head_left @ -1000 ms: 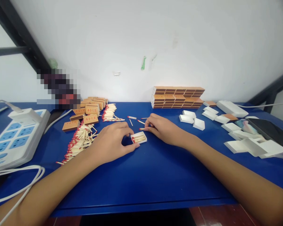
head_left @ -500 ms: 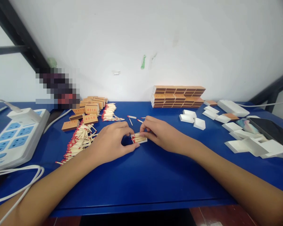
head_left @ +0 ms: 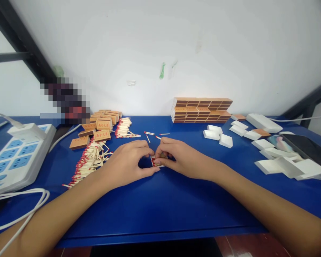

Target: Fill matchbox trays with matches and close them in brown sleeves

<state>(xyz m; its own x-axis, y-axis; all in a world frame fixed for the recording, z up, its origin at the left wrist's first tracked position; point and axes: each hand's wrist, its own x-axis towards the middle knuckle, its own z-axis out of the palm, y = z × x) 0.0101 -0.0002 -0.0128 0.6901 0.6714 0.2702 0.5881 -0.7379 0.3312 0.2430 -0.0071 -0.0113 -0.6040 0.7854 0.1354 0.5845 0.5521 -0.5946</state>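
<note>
A small matchbox tray [head_left: 152, 162] lies on the blue table, with red-headed matches [head_left: 155, 164] inside. My left hand [head_left: 128, 159] grips its left end between thumb and fingers. Over the tray, my right hand [head_left: 180, 157] has its thumb and fingers closed on the matches, covering much of the box. Just beyond my hands a few loose matches [head_left: 149, 133] are scattered. A large heap of matches [head_left: 89, 160] lies left of my left hand, with a smaller pile of matches [head_left: 123, 127] farther back.
Filled-looking matchboxes [head_left: 102, 135] sit at the back left. A neat stack of matchboxes [head_left: 202, 110] stands against the wall. White trays [head_left: 212, 134] and a phone [head_left: 309, 148] lie on the right. A power strip [head_left: 21, 157] with white cables occupies the left side.
My right hand has shifted slightly left and down, its fingers now farther over the tray and hiding more matches. The tray has moved slightly right and towards me.
</note>
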